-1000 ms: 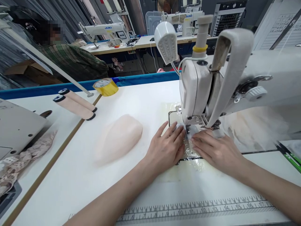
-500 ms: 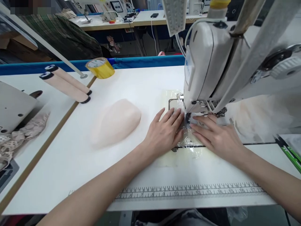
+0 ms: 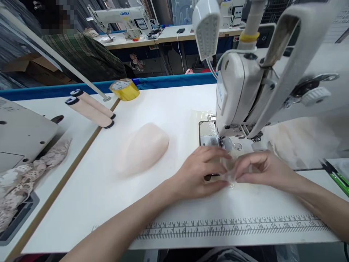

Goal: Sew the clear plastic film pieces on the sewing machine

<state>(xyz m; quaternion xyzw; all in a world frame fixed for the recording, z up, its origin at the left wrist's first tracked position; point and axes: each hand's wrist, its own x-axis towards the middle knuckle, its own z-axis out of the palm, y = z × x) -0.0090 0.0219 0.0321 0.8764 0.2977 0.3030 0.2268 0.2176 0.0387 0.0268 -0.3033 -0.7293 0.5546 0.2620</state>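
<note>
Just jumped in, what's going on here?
A person's two hands meet just in front of the sewing machine's needle area. The right hand seems to pinch a small sheer piece, with the left hand's fingertips close against it. A pale pink piece lies to their left on the white table.

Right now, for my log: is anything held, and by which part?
A sheer piece, by its right side, in the right hand; whether the left hand holds it is unclear.
</note>
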